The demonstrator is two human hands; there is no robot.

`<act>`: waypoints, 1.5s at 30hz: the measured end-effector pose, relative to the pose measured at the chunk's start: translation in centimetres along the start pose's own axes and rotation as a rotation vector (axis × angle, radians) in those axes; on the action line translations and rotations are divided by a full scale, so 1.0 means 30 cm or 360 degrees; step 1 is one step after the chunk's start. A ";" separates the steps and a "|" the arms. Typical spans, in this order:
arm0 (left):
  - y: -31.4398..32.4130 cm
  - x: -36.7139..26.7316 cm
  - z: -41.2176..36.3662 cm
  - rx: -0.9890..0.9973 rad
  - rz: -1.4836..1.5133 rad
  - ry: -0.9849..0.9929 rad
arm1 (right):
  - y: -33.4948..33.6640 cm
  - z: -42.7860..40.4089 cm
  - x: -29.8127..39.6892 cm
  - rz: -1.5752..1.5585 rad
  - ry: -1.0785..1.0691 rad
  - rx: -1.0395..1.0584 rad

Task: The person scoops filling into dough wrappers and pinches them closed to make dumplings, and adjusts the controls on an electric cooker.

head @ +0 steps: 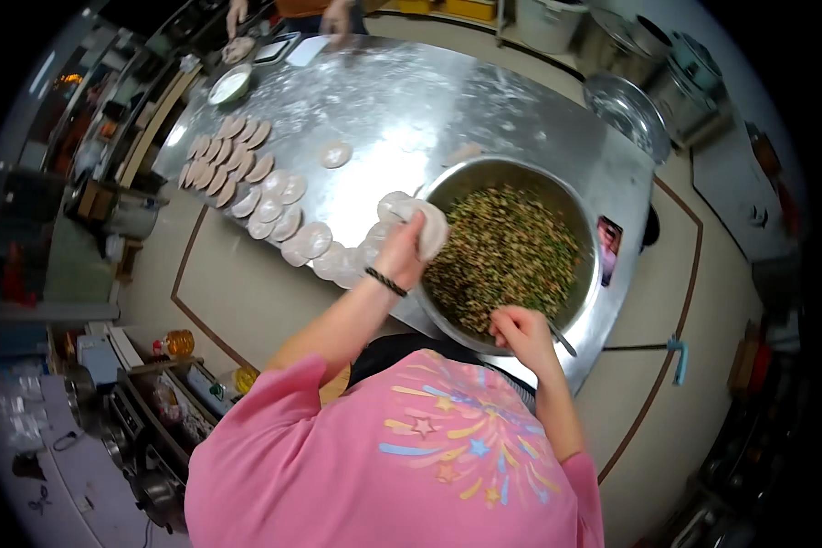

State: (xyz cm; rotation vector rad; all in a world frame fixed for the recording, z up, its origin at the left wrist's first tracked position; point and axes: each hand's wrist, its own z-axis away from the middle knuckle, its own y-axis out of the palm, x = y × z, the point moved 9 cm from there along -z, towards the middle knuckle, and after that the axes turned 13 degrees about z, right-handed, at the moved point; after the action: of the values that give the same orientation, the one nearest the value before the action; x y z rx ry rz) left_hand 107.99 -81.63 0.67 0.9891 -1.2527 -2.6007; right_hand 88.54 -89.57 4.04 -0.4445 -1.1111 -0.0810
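In my left hand (403, 257) is a round, pale dough wrapper (433, 229), held over the left rim of a large metal bowl (589, 274). Chopped, mixed green-and-brown filling (503, 253) covers the bowl's bottom. My right hand (524, 332) is at the bowl's near edge, fingers curled around a thin metal utensil (563, 340). Its handle juts out past the rim; the other end is hidden. More flat wrappers (313, 240) lie overlapping along the table's near edge, left of my left hand. Beyond them, folded dumplings (219, 161) stand in rows.
The steel table (411, 89) is dusted with flour. One wrapper (335, 154) lies apart. A phone (609, 250) sits right of the bowl. Across the table, a person's hand (337, 19) shows near a white bowl (231, 85). A metal basin (627, 116) stands past the right corner.
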 end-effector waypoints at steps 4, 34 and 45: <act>-0.586 -0.398 -0.291 -0.0392 -0.0491 0.0191 | 0.043 0.014 -0.007 -0.0088 0.0103 -0.0090; -0.905 -1.130 -1.025 -0.0721 -0.3291 -0.0195 | 0.059 0.100 -0.022 0.0705 0.0530 -0.0672; -0.381 -0.761 -0.673 0.0231 -0.1637 0.0566 | -0.020 0.051 -0.040 0.0818 0.0160 -0.0596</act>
State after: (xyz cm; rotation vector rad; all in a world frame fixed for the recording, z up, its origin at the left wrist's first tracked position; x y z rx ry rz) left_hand 139.98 -79.79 -5.05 2.5216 -0.9814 -2.6905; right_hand 86.52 -89.71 3.72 -1.0382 -0.8541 0.1424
